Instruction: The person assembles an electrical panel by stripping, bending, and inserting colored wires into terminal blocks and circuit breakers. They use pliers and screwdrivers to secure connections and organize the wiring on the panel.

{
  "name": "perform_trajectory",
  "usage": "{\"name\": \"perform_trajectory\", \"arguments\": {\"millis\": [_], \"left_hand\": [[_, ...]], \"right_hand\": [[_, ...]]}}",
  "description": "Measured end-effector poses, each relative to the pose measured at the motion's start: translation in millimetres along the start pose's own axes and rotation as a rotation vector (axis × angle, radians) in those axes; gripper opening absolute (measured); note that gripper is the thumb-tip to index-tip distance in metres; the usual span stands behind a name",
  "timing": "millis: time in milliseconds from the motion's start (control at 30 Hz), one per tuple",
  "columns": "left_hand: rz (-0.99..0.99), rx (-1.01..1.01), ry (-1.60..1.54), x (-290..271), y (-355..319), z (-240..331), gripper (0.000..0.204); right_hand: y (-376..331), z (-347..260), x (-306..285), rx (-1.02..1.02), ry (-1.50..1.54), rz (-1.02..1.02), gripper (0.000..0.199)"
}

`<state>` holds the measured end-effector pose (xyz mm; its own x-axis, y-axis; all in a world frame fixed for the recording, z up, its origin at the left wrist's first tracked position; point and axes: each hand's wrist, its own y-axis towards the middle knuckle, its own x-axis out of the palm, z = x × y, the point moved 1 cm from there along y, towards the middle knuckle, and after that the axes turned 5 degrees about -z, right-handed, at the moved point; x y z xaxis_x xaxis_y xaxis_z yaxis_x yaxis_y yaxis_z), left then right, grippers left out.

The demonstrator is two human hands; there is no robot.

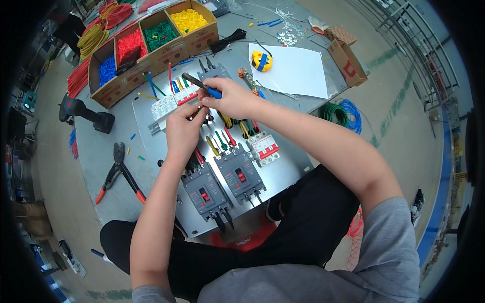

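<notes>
My right hand (230, 96) is closed around a slim hand tool (214, 93) with a blue and dark body, its dark end pointing up and left; its exact kind cannot be made out. Against it, my left hand (182, 131) pinches something small that the fingers hide. Both hands meet over a metal mounting plate (298, 164). Nearer to me on that plate sit two grey moulded-case breakers (206, 194) with red switches, their tops wired in yellow, green and red. A white miniature breaker (263, 149) with a red toggle stands to their right; more white breakers (164, 107) lie beyond my left hand.
A divided cardboard box (197, 43) holds blue, red, green and yellow caps. A cordless drill (88, 115) and a crimping tool (118, 169) lie at left. On white paper (298, 70) rests a yellow tape measure (261, 60). Wire coils (333, 115) are on the right.
</notes>
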<state>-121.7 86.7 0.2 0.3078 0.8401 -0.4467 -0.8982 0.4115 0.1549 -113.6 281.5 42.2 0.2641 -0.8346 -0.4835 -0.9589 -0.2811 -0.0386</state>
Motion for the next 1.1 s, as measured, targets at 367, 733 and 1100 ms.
{"name": "perform_trajectory", "arguments": {"millis": [367,733,1100], "left_hand": [[0.050,0.083,0.044,6,0,-6,0.025],[0.041,0.014,0.012,3,0,-11,0.025],[0.051,0.005,-0.065,6,1,-12,0.030]], "right_hand": [[10,2,-33,0.098,0.254,0.317,0.054],[-21,18,-36,0.024,-1.107,0.146,0.083],[-22,43,-20,-0.151,-1.138,0.162,0.089]]}}
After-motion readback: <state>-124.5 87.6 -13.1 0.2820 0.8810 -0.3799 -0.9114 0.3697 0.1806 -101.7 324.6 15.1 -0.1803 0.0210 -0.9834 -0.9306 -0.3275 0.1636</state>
